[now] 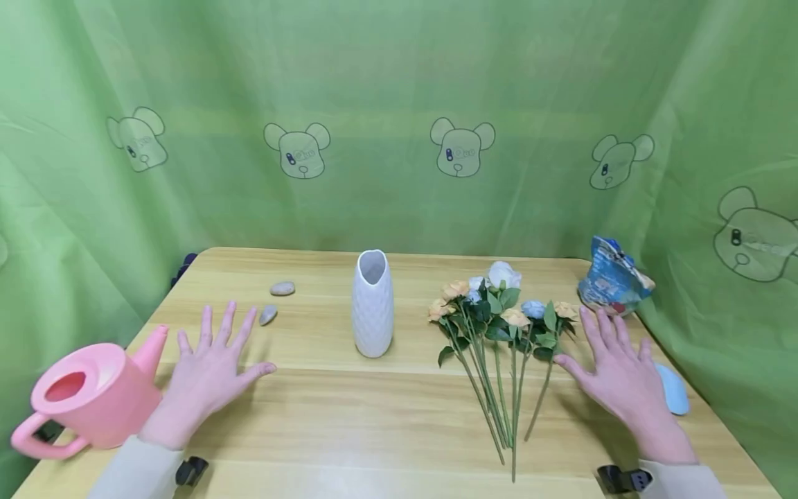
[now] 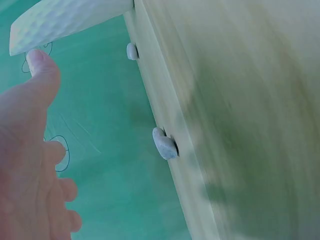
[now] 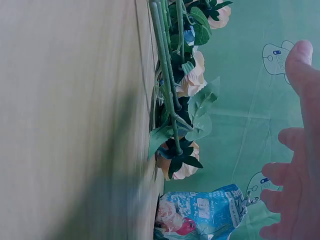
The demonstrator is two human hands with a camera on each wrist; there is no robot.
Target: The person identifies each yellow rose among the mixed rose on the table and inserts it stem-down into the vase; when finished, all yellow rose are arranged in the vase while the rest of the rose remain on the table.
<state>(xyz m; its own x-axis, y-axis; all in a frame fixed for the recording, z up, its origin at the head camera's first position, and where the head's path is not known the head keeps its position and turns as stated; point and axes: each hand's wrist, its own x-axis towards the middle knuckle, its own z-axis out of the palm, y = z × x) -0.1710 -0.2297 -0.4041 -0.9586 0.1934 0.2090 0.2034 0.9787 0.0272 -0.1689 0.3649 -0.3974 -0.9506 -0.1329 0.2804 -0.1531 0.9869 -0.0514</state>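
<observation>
My left hand (image 1: 208, 374) is spread flat above the table with nothing in it, beside a pink watering can (image 1: 102, 395). Two grey pebbles (image 1: 282, 288) lie just past its fingertips. A white textured vase (image 1: 373, 312) stands upright near the table's middle. Held over the right side, my right hand (image 1: 620, 374) has its fingers straight and apart and grips nothing. Left of that hand lie several artificial roses (image 1: 503, 275) in white, peach and blue, their green stems (image 1: 514, 416) pointing toward me. In the left wrist view, pebbles (image 2: 166, 145) and part of the vase (image 2: 65, 22) show beyond the thumb.
A crumpled blue plastic bag (image 1: 614, 277) sits at the back right corner. Near the right edge is a light blue computer mouse (image 1: 673, 389), partly behind my right hand. Green curtains (image 1: 386, 201) with bear-head prints surround the wooden table (image 1: 324, 430).
</observation>
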